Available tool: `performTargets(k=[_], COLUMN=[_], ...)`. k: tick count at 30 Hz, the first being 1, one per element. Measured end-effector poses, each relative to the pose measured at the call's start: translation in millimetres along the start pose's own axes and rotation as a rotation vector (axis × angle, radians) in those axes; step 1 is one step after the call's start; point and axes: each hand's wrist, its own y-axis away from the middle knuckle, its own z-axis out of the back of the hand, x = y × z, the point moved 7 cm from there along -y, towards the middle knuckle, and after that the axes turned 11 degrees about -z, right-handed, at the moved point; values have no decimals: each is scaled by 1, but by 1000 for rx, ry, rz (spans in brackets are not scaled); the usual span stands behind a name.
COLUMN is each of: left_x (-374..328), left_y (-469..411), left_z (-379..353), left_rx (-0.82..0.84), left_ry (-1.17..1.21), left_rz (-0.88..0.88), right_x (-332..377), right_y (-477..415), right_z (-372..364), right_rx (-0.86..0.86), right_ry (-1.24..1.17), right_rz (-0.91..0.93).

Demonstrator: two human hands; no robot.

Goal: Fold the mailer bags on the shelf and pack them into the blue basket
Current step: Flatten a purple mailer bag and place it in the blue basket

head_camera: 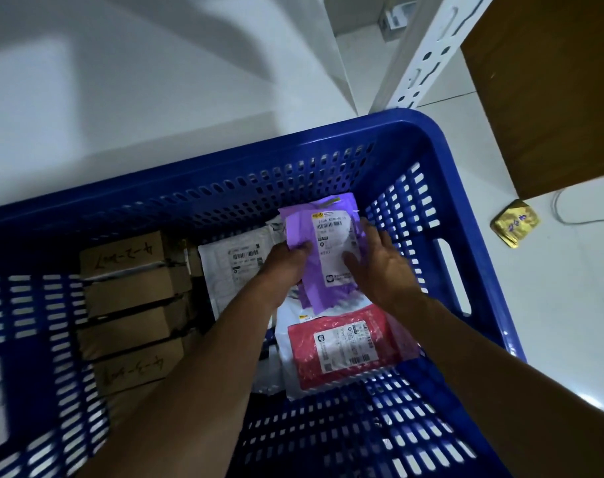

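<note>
I'm looking down into the blue basket (379, 129), which fills most of my view. A row of cardboard boxes (135, 294) stands along its left side, with a white mailer (231, 267) beside them and a red mailer (342, 346) lying nearer to me. The purple mailer (328, 243) is low inside the basket towards the far wall, above the other bags, its long axis running away from me with a slight lean. It sits between the two hands, equally near to both. My left hand (286, 267) grips its left edge, thumb on top. My right hand (386, 270) rests a thumb on the label, fingers spread over the right edge; I can't tell if they curl underneath. The mailer's near end looks crumpled, and its underside is hidden, so I can't say whether it is already resting on the pile.
</note>
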Motion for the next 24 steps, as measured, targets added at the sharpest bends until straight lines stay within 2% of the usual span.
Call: performTargets(k=[5,10,12,14,16,17,20,24], left_x=[17,6,-16,-51,-69,-70,-52,-21], left_y=[-12,-12,4,30,47,48,31,5], left_z=[-1,20,29,27,3,-10,-38,-51], left_rx=[-102,-326,-467,-605,-513,-418,-206,-78], left_ry=[87,-156,-422,-632,-727,-742,-762,-885], left_rz=[92,3,-147,-547,-878,-942,-943,-988], right_x=[-3,-3,-2,-1,9,15,27,17], right_y=[-17,-22,-22,-21,-20,-20,-19,-27], right_z=[-16,-13,-13,-10,-5,-3,-8,-32], right_rx=[6,-36,-38,-73,-177,-227,-282,-234], right_ry=[51,97,116,135,179,189,183,214], right_rz=[-69,-46,-42,-44,34,100,263,389])
